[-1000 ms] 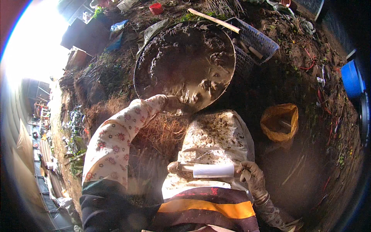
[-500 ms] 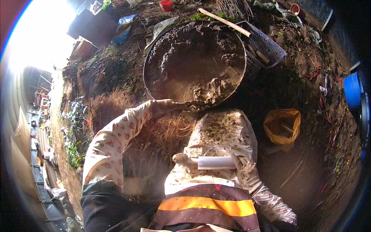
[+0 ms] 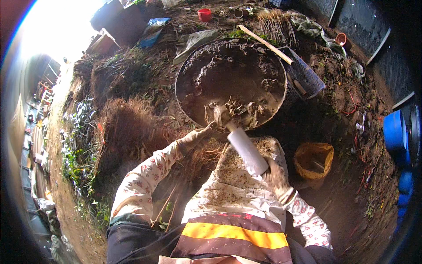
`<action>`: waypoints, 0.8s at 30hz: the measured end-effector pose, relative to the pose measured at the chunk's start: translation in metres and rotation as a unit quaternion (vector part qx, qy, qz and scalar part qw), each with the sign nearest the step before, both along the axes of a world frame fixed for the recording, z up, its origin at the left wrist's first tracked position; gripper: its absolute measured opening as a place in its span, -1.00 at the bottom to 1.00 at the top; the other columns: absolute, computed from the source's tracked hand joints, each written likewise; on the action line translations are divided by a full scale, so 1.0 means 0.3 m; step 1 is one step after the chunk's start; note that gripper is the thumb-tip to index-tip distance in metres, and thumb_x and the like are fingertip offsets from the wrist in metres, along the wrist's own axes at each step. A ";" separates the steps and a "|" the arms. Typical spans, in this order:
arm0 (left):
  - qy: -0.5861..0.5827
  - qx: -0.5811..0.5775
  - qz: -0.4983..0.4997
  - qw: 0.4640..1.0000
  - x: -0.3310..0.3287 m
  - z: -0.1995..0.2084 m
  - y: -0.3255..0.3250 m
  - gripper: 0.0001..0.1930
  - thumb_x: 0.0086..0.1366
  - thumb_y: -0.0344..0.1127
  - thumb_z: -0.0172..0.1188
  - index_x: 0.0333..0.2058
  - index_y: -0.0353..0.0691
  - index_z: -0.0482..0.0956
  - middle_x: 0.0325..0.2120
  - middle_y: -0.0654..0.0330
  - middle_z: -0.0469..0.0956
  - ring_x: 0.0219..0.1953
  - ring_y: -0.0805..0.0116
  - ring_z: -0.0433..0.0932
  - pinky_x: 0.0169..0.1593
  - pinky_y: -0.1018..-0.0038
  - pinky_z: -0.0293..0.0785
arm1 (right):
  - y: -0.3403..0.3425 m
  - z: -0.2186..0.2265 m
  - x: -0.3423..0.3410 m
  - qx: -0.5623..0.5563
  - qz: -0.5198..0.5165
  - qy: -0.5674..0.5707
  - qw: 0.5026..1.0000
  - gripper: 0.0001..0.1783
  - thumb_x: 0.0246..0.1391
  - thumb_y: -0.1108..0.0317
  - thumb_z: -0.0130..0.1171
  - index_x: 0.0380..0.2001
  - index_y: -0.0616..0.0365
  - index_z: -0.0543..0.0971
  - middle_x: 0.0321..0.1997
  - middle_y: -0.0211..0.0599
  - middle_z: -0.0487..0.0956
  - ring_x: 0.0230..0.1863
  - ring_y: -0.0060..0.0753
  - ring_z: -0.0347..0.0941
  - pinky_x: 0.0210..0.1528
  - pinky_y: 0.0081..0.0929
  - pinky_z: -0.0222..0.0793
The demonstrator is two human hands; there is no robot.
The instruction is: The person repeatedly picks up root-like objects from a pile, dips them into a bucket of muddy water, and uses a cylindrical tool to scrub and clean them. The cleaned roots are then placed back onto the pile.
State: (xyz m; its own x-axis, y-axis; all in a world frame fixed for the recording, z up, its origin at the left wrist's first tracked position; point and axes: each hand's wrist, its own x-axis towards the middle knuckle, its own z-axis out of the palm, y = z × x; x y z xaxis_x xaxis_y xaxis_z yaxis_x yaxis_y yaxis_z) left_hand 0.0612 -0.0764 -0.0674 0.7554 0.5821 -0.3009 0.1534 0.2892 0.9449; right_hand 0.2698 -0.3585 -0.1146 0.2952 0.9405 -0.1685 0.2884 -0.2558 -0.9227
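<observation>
My left hand [image 3: 203,133], in a muddy glove, reaches to the near rim of a round tub [image 3: 176,94] filled with brown muddy water and clods. Its fingers are closed at a mud-coated clump [image 3: 221,115], which I cannot identify. Over my lap, my gloved right hand [image 3: 276,176] grips the near end of a whitish roll of film [image 3: 247,149]. A narrow core sticks out of the roll's far end, close to the clump; whether they touch is unclear. Mud spots a white sheet [image 3: 233,189] across my lap.
A yellow bag-like container [image 3: 298,165] stands at my right. Beyond the tub lie a wooden handle [image 3: 266,44], a bluish plastic crate [image 3: 310,77] and a red pot [image 3: 204,15]. Brown roots or twigs [image 3: 125,123] are heaped at left. Blue barrels [image 3: 395,132] stand far right.
My right hand has lifted the roll from lying sideways on my lap and swung its far end toward the tub. A muddy clump now shows at my left hand. The view has shifted slightly.
</observation>
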 end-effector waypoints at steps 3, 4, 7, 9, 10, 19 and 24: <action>-0.009 -0.027 0.003 1.000 -0.027 -0.019 0.019 -0.46 0.23 -0.04 0.39 0.08 -0.22 0.54 -0.12 0.14 0.65 -0.11 0.36 0.63 -0.04 0.42 0.58 | 0.132 -0.102 0.011 0.026 -0.037 0.211 0.976 -0.42 0.29 -0.02 0.13 0.09 0.29 0.42 -0.26 -0.20 0.62 -0.30 -0.34 0.59 -0.25 -0.44 0.57; -0.010 -0.034 0.006 0.999 -0.041 -0.021 0.022 -0.46 0.23 -0.05 0.39 0.08 -0.22 0.54 -0.12 0.14 0.65 -0.11 0.37 0.63 -0.05 0.43 0.58 | 0.190 -0.088 0.008 -0.039 0.002 0.250 0.968 -0.51 0.27 0.06 0.14 0.03 0.27 0.44 -0.28 -0.24 0.59 -0.31 -0.41 0.52 -0.27 -0.45 0.53; -0.012 -0.052 0.008 0.999 -0.070 -0.025 0.040 -0.47 0.23 -0.05 0.40 0.07 -0.23 0.54 -0.12 0.15 0.65 -0.12 0.38 0.63 -0.05 0.44 0.58 | 0.372 -0.038 -0.053 -0.048 0.070 0.425 0.901 -0.55 0.31 0.09 0.12 0.03 0.24 0.41 -0.28 -0.31 0.54 -0.39 -0.55 0.44 -0.39 -0.62 0.48; -0.010 -0.063 0.008 0.998 -0.094 -0.030 0.057 -0.47 0.23 -0.06 0.41 0.07 -0.24 0.54 -0.13 0.15 0.65 -0.12 0.39 0.63 -0.05 0.45 0.58 | 0.506 -0.236 -0.080 -0.099 0.053 0.586 0.803 -0.54 0.36 0.12 0.07 0.10 0.27 0.37 -0.19 -0.22 0.55 -0.41 -0.48 0.47 -0.39 -0.58 0.55; -0.005 -0.069 0.013 0.997 -0.114 -0.034 0.067 -0.47 0.23 -0.06 0.41 0.06 -0.24 0.55 -0.13 0.15 0.65 -0.13 0.39 0.63 -0.05 0.45 0.58 | 0.563 -0.166 -0.117 -0.102 0.095 0.440 0.887 -0.56 0.36 0.16 0.07 0.11 0.26 0.37 -0.16 -0.19 0.55 -0.36 -0.45 0.49 -0.31 -0.51 0.58; -0.029 -0.013 -0.049 0.998 -0.098 -0.019 0.107 -0.52 0.27 -0.19 0.40 0.09 -0.24 0.53 -0.18 0.32 0.61 -0.40 0.60 0.48 -0.34 0.60 0.43 | 0.654 -0.130 -0.322 0.125 -0.086 -0.006 0.988 -0.58 0.34 0.14 -0.02 0.13 0.17 0.43 -0.08 0.00 0.59 -0.07 -0.11 0.56 0.00 -0.31 0.48; 0.100 -0.037 -0.095 0.990 -0.130 0.011 0.171 -0.56 0.33 -0.19 0.33 0.11 -0.26 0.54 -0.26 0.28 0.65 -0.31 0.59 0.57 -0.23 0.52 0.54 | 0.644 -0.059 -0.186 0.199 -0.033 -0.161 0.966 -0.37 0.35 0.06 0.00 0.38 0.03 0.18 -0.20 -0.05 0.67 -0.19 -0.29 0.61 -0.05 -0.25 0.52</action>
State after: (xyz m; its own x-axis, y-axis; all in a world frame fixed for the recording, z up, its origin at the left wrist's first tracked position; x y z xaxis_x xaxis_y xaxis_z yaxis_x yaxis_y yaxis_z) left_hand 0.0223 -0.0251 -0.0640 0.7704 0.4064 -0.4912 0.3931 0.3039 0.8678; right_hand 0.2139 -0.1653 -0.1322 0.3333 0.8894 0.3129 0.5719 0.0731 -0.8171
